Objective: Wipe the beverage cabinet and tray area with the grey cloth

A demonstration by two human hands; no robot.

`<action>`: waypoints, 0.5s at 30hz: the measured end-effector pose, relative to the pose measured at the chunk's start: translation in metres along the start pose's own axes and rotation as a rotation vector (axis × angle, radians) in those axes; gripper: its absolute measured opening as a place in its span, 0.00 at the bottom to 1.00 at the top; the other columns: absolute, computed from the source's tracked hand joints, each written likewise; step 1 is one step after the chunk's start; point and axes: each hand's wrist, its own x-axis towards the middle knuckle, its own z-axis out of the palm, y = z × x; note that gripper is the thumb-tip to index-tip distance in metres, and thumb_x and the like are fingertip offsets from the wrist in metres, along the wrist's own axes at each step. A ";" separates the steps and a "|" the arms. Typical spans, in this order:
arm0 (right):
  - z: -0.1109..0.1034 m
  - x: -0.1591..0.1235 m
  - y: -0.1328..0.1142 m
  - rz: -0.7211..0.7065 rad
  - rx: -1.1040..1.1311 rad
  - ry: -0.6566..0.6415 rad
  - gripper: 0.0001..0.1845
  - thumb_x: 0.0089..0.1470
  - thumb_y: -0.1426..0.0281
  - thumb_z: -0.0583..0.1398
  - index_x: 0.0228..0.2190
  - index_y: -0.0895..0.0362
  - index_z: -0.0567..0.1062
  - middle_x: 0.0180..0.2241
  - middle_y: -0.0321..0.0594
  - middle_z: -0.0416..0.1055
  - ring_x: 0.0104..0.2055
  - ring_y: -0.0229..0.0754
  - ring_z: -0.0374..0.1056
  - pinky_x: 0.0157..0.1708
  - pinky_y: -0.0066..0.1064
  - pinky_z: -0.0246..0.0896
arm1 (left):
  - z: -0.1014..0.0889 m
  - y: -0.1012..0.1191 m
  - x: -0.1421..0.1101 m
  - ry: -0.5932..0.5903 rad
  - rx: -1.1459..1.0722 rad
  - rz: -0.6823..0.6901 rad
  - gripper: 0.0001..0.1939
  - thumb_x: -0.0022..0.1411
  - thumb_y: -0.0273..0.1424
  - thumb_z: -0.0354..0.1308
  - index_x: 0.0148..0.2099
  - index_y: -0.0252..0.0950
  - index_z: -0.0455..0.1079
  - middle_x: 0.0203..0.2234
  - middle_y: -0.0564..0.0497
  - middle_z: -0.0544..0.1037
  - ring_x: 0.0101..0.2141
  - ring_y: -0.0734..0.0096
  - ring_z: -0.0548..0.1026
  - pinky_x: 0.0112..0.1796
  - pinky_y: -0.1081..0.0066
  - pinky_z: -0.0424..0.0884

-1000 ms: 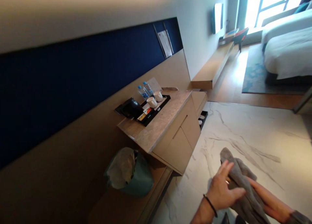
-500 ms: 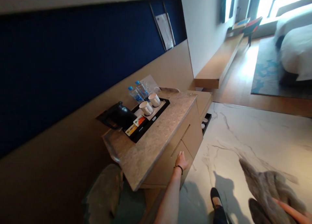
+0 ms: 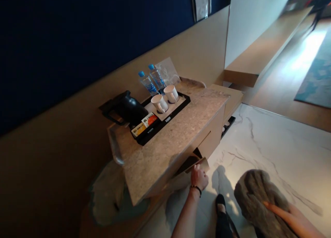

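My left hand (image 3: pixel 199 177), with a dark bracelet at the wrist, has its fingers closed over the top edge of a cabinet door (image 3: pixel 203 165). The door stands partly open, and a dark gap shows behind it. On the right, my right hand (image 3: pixel 278 210) grips a bunched grey-brown fluffy cloth (image 3: pixel 254 189) above the floor. Part of that hand is covered by the folds.
On the stone-topped cabinet (image 3: pixel 165 150) stand a black kettle (image 3: pixel 129 108), a black tray (image 3: pixel 151 132) with sachets, white mugs (image 3: pixel 159 103) and water bottles (image 3: pixel 148 83). A low dark tray (image 3: pixel 228 126) is near the floor. A bag-like shape (image 3: pixel 111 193) is left.
The cabinet door has come open outward with my left hand on its edge. My right hand and the cloth have shifted left in view, and the camera has moved closer to the cabinet.
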 end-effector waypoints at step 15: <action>-0.012 0.054 -0.073 -0.165 -0.378 -0.618 0.41 0.44 0.46 0.60 0.49 0.66 0.66 0.48 0.57 0.72 0.48 0.60 0.69 0.48 0.45 0.67 | 0.046 0.057 -0.176 0.047 -0.407 -0.470 0.22 0.54 0.22 0.51 0.51 0.33 0.72 0.45 0.44 0.78 0.47 0.61 0.74 0.52 0.62 0.68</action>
